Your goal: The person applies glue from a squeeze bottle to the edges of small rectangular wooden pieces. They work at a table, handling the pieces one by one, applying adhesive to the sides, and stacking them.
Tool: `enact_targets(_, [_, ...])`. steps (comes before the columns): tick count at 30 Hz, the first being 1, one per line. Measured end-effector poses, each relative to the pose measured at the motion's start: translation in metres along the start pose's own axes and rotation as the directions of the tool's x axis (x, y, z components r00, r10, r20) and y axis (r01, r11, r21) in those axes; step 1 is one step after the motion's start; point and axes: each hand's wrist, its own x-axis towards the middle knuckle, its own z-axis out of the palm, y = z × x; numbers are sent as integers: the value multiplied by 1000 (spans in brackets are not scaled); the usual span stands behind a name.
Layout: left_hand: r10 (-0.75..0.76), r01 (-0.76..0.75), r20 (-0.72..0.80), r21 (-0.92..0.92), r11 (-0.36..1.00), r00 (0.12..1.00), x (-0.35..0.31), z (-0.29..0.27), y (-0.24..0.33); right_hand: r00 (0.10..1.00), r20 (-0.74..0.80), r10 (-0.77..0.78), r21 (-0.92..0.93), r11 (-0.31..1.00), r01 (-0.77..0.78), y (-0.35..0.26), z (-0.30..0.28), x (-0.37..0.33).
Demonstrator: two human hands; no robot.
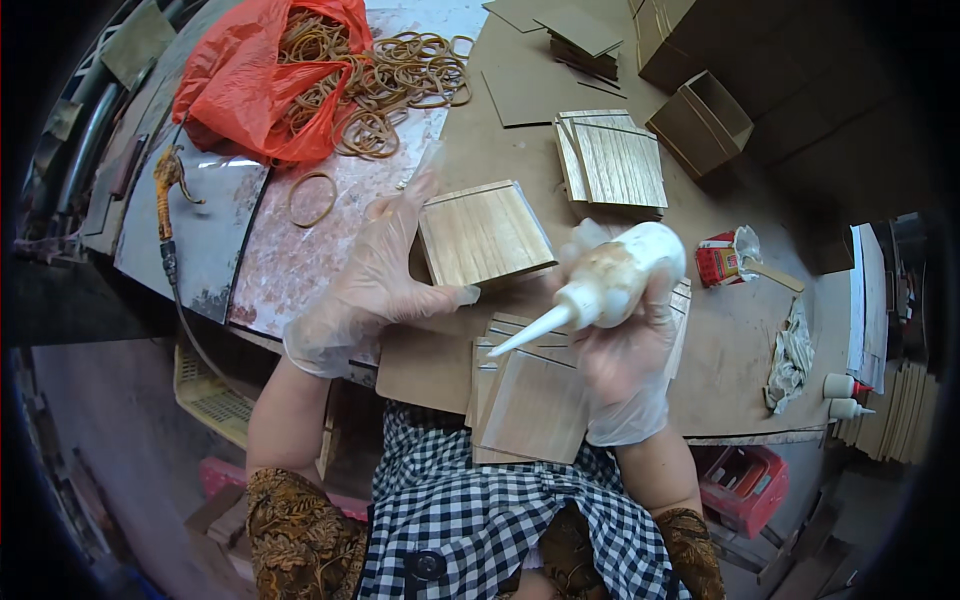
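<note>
Both hands wear clear, loose plastic gloves. My left hand grips the left side of a small square wooden box piece, thumb along its near edge and fingers along its far left corner. My right hand is wrapped round a white squeeze glue bottle with brownish stains. Its long tapered nozzle points down to the left, apart from the box piece and above a stack of thin grooved wooden panels at the table's near edge. Part of that stack is hidden by my right hand and the bottle.
A red plastic bag spills rubber bands at the far left, near a hooked tool with a cord. More slatted panels, an open brown box, a red container and a crumpled rag lie beyond and right.
</note>
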Motion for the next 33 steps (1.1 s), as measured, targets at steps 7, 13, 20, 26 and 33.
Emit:
enact_targets(7, [-117, 128, 101, -109, 986, 988, 10, -19, 8, 999, -48, -4, 91, 996, 8, 29, -11, 7])
enact_targets(13, [-106, 156, 173, -309, 938, 979, 17, -28, 12, 996, -37, -78, 23, 997, 79, 33, -11, 6])
enact_targets(20, [-127, 217, 240, -398, 891, 962, 19, -35, 13, 997, -11, -82, -5, 997, 82, 38, -11, 10])
enact_targets(26, [-140, 269, 271, -528, 805, 952, 22, -33, 2, 992, -18, -127, -66, 990, 125, 41, -4, 12])
enact_targets(33, [-173, 349, 338, -579, 737, 925, 23, -40, 6, 995, -44, -94, 25, 995, 95, 32, -24, 16])
